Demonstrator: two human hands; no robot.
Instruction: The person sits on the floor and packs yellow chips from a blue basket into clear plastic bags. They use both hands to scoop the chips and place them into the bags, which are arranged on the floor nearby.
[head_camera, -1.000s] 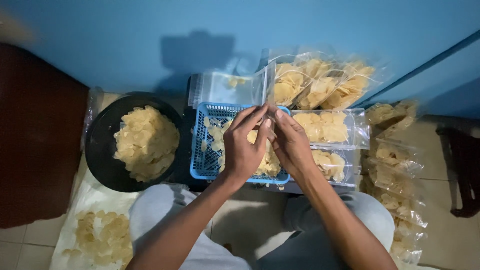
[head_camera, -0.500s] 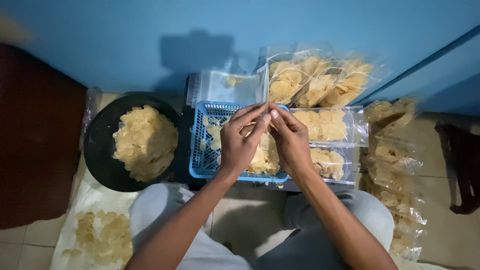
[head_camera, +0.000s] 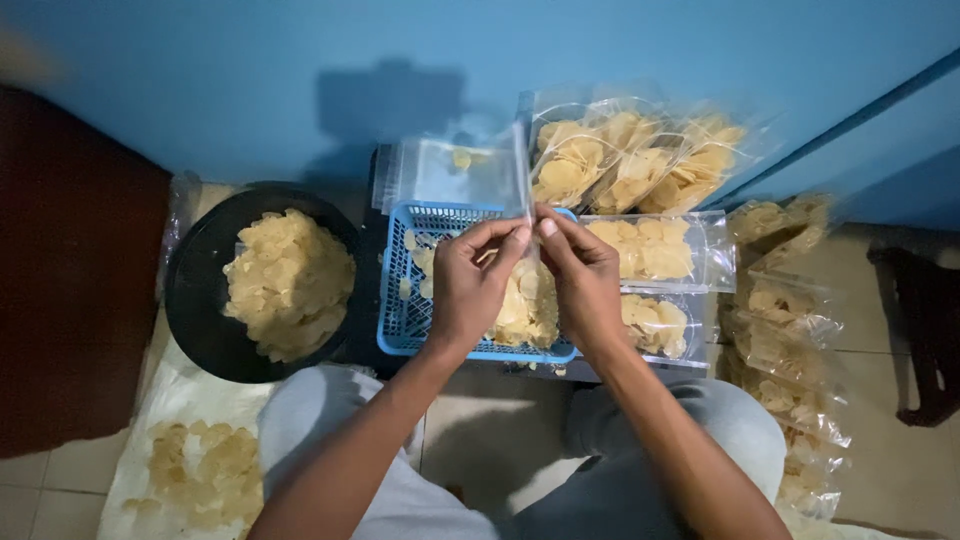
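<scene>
Over the blue plastic lattice basket (head_camera: 410, 320), hemmed between one black round bowl (head_camera: 195, 310) and stacked filled packets (head_camera: 655, 250), left hand (head_camera: 470, 290) and right hand (head_camera: 585, 280) pinch one clear chip-filled plastic bag (head_camera: 527, 300).

Basket (head_camera: 400, 330) sat centre, before wall (head_camera: 300, 80). Bowl of chips (head_camera: 200, 320) lay left of basket. Filled bags (head_camera: 640, 160) stacked behind and right of basket.

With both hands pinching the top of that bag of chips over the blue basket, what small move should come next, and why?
Probably press the mouth shut along its top edge. The left hand and right hand pinch the top of the clear bag, which hangs filled with chips above the blue basket; finished bags lie alongside.
</scene>
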